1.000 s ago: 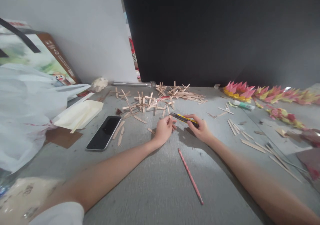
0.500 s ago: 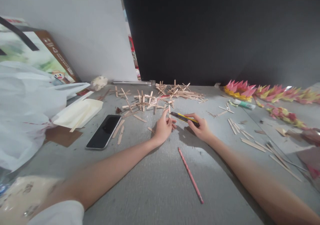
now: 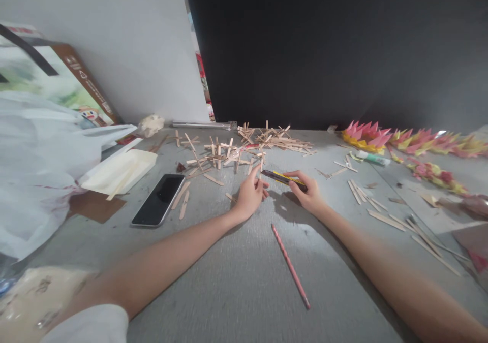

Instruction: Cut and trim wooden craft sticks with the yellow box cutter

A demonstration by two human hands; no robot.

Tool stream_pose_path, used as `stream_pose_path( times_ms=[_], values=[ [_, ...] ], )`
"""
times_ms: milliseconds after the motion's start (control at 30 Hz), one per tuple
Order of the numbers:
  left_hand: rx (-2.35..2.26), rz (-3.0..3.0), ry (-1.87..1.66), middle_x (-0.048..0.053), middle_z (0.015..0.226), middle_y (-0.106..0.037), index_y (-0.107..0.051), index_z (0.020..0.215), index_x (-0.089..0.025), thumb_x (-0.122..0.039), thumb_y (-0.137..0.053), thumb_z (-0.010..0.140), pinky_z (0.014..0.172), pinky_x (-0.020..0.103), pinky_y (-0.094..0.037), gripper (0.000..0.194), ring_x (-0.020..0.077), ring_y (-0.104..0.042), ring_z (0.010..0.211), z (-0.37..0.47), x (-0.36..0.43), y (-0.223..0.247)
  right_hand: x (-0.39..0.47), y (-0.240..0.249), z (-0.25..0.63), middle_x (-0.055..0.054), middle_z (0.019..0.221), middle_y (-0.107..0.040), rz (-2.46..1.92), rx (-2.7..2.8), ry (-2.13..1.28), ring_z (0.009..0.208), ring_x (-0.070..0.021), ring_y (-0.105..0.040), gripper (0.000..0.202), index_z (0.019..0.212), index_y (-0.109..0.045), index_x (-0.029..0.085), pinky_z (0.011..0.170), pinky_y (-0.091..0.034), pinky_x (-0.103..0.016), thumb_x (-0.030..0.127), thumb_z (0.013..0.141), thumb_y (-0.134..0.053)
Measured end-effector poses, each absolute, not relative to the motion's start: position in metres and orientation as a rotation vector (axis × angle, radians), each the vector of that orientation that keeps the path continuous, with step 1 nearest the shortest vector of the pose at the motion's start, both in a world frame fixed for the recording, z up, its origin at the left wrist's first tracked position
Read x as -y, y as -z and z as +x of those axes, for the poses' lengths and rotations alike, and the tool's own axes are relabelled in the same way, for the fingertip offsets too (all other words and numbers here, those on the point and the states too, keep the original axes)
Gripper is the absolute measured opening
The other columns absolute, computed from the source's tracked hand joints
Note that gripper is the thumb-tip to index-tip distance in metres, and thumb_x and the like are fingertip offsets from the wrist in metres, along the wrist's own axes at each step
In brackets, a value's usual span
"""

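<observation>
My right hand [image 3: 308, 194] is closed around a black and yellow utility knife [image 3: 284, 179], its tip pointing left. Just left of that tip, my left hand [image 3: 250, 195] pinches a small wooden craft stick [image 3: 261, 173] that stands nearly upright between thumb and fingers. The knife's tip is right at the stick; whether they touch I cannot tell. Beyond both hands lies a pile of wooden sticks [image 3: 290, 144], several of them crossed over one another. A pink pencil [image 3: 291, 268] rests on the grey table between my forearms.
A phone [image 3: 158, 200] and a cream tray [image 3: 129, 167] lie to the left, beside a white plastic bag [image 3: 46, 165]. Along the right are pink and yellow paper petals [image 3: 368, 137], a glue stick [image 3: 373, 158] and loose stick strips [image 3: 386, 220]. A black panel [image 3: 335, 53] stands behind.
My right hand has shifted very slightly right with the knife. The stick in my left hand has tilted a little to the right.
</observation>
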State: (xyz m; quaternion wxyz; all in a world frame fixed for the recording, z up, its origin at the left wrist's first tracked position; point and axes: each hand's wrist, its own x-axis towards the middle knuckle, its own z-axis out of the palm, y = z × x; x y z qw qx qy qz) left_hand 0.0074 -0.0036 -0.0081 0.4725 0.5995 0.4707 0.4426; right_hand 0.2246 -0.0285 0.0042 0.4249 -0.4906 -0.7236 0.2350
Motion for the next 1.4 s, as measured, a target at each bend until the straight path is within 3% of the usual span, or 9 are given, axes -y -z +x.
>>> stream_pose_path(
  times_ms=[267, 533, 1100, 1400],
  values=[
    [-1.169, 1.486, -1.060, 0.001, 0.081, -0.071, -0.037, 0.160, -0.020, -0.019, -0.045, 0.106, 0.048, 0.018, -0.043, 0.055, 0.0093, -0.061, 0.050, 0.0073, 0.0051, 0.0070, 0.0278, -0.0042, 0.2247, -0.005, 0.087, -0.076, -1.218, 1.816, -0.599, 0.071, -0.0190, -0.065, 0.036, 0.123, -0.073, 0.020, 0.061, -0.046, -0.026, 0.043, 0.104, -0.053],
    [-1.171, 1.483, -1.075, 0.001, 0.080, -0.071, -0.034, 0.162, -0.021, -0.020, -0.047, 0.106, 0.049, 0.020, -0.045, 0.058, 0.0098, -0.062, 0.051, 0.0078, 0.0055, 0.0074, 0.0278, -0.0041, 0.2238, -0.003, 0.086, -0.075, -1.219, 1.825, -0.618, 0.061, -0.0165, -0.058, 0.036, 0.125, -0.072, 0.021, 0.055, -0.042, -0.026, 0.045, 0.105, -0.052],
    [-1.195, 1.450, -1.095, -0.001, 0.081, -0.074, -0.027, 0.162, -0.020, -0.019, -0.053, 0.101, 0.051, 0.020, -0.046, 0.066, 0.0101, -0.062, 0.050, 0.0097, 0.0071, 0.0077, 0.0269, -0.0028, 0.2234, -0.003, 0.090, -0.077, -1.223, 1.854, -0.634, 0.062, -0.0164, -0.061, 0.037, 0.126, -0.071, 0.021, 0.058, -0.045, -0.026, 0.044, 0.105, -0.052],
    [-1.198, 1.441, -1.089, -0.001, 0.082, -0.075, -0.028, 0.161, -0.021, -0.017, -0.055, 0.100, 0.049, 0.019, -0.044, 0.067, 0.0093, -0.062, 0.050, 0.0096, 0.0062, 0.0091, 0.0269, -0.0029, 0.2235, -0.002, 0.080, -0.074, -1.238, 1.859, -0.640, 0.059, -0.0169, -0.059, 0.035, 0.126, -0.072, 0.023, 0.055, -0.043, -0.026, 0.042, 0.105, -0.052]
  ],
)
